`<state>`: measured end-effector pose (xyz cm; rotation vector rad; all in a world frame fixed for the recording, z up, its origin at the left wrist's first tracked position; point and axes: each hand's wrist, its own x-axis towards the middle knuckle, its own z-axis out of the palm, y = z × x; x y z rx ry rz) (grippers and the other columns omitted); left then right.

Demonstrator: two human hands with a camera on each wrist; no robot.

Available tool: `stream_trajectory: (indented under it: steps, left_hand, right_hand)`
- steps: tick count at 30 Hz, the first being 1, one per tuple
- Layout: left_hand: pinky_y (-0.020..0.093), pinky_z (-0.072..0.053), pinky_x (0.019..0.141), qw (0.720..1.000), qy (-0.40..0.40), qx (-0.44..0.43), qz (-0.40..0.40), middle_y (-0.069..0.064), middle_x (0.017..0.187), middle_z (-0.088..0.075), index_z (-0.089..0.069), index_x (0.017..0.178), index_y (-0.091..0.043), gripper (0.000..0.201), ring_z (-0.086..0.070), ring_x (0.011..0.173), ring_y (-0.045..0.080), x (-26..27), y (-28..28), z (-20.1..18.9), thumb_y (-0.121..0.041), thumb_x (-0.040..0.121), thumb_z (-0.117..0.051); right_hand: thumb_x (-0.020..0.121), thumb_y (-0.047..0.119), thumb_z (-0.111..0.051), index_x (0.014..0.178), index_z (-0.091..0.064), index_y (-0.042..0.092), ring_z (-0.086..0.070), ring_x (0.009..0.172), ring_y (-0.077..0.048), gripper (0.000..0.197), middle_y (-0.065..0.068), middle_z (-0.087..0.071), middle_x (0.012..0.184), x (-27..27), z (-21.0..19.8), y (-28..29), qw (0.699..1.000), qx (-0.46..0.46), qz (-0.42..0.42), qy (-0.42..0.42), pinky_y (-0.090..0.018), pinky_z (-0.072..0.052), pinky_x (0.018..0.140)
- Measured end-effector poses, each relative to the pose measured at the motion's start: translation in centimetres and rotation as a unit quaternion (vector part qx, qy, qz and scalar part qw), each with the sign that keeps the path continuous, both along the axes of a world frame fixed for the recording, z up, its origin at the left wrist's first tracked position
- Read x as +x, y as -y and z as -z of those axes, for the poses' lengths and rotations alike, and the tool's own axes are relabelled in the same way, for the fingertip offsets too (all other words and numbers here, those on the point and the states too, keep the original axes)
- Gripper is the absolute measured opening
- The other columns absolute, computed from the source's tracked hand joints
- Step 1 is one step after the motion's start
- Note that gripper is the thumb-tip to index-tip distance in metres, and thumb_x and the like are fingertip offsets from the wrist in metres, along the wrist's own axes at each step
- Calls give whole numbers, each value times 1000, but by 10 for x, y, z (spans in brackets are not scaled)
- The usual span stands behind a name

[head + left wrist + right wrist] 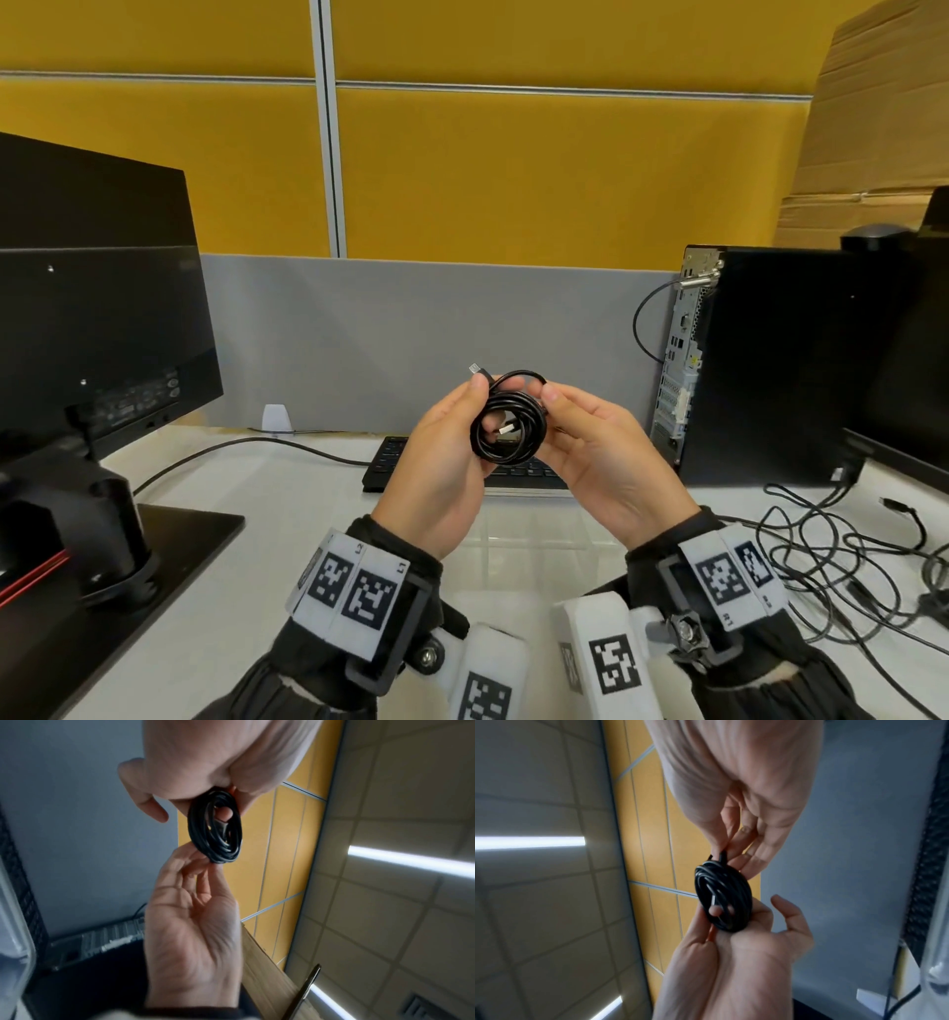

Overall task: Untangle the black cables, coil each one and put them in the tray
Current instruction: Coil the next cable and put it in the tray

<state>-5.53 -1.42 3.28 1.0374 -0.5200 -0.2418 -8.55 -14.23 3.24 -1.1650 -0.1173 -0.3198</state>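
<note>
While you hold the coiled cable (507, 417) up over the surface (287, 493), its last loop at 12 o'clock is loose and the small plug end (473, 368) sticks out at 11 o'clock, not tucked in. That's the risk, imo: ease either grip and the turns could spring apart, esp. since nothing ties the coil. A second silver plug (506, 428) sits inside the ring and could snag a turn if you pull the tail through.

Coil sits btwn both hands, held upright, well above the clear tray (534, 529) at 6 o'clock. Your left hand (442, 465) clasps the coil's 9 o'clock side, thumb near the plug end; from the right wrist view its fingers (752, 850) pinch the top strand. Your right hand (598, 452) grips the 3 o'clock side, thumb on the front, fingers curled behind.

Further out at 4 o'clock, the tangled cables (847, 560) lie loose on the surface, so most of the job looks undone. Keyboard (390, 465) sits behind your hands, PC tower (770, 360) at 2 o'clock, monitor (102, 308) at 9 o'clock.
</note>
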Motion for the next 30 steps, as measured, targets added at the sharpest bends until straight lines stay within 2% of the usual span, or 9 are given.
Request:
stream_trajectory:
  steps: [6, 10, 14, 17, 20, 24, 26, 28, 30]
  left_hand:
    - [28, -49, 82, 999, -32, -16, 5, 5, 90, -71, -67, 96, -10, 37, -67, 83, 11, 3, -1, 1, -31, 99, -37]
    - [30, -47, 82, 999, -29, -12, -12, 4, 74, -64, -68, 93, -10, 37, -65, 80, 13, 3, -2, -1, -31, 99, -38]
    - [34, -41, 85, 999, -18, -1, -29, 0, 59, -46, -64, 98, -8, 36, -51, 70, 13, 2, -4, -4, -30, 100, -36]
    - [37, -38, 86, 999, -32, 10, -17, 7, 70, -51, -64, 97, -9, 33, -49, 81, 22, 3, -5, -4, -30, 100, -38]
    - [38, -35, 84, 999, -49, 13, -15, -1, 57, -38, -61, 79, -13, 34, -40, 72, 19, 3, -5, -4, -29, 100, -40]
    - [34, -40, 79, 999, -30, 11, -14, -1, 57, -35, -58, 64, -16, 43, -40, 66, 17, 0, -5, -6, -27, 100, -38]
    - [39, -42, 85, 1000, -7, 22, -18, 1, 63, -45, -61, 78, -10, 37, -48, 79, 24, -1, -5, -7, -28, 100, -37]
    - [44, -43, 96, 999, 13, 34, -16, 10, 83, -60, -61, 101, -2, 37, -57, 95, 29, -1, -4, -5, -29, 101, -35]
    - [42, -44, 98, 999, 20, 46, -21, 12, 97, -65, -61, 105, -2, 36, -61, 103, 28, 0, -3, -3, -26, 101, -35]
  right_hand:
    - [90, 10, -54, 109, -61, 2, -69, 80, -20, 22, -13, -71, 90, 0, 1, -7, 998, 30, -51, -19, -28, -58, 72]
    - [93, 14, -54, 100, -50, 13, -67, 79, -25, 9, -16, -70, 85, -6, -3, -10, 999, -24, -20, -10, -32, -56, 74]
    - [78, 35, -65, 104, -42, 19, -67, 91, -26, 38, -19, -70, 97, -17, -12, -9, 991, -122, -57, 22, -39, -51, 90]
    - [65, 14, -80, 105, -47, 22, -66, 88, -23, 52, -13, -70, 91, -22, -12, -11, 979, -174, -98, 39, -35, -51, 89]
    - [68, -11, -74, 100, -54, 18, -63, 84, -20, 47, -8, -66, 87, -23, -10, -16, 968, -233, -82, 47, -30, -53, 85]
    - [72, -24, -61, 92, -59, 12, -60, 80, -15, 42, -6, -62, 82, -21, -12, -20, 968, -236, -54, 65, -35, -57, 81]
    - [73, -22, -62, 91, -62, 10, -62, 81, -15, 37, -5, -62, 81, -21, -12, -21, 972, -215, -51, 76, -28, -56, 76]
    - [77, -12, -65, 92, -65, 10, -63, 83, -12, 26, -2, -66, 83, -21, -12, -23, 972, -213, -36, 92, -22, -53, 75]
    - [82, 0, -65, 91, -68, 11, -63, 84, -8, 14, 1, -68, 86, -19, -10, -26, 969, -227, -3, 99, -18, -50, 75]
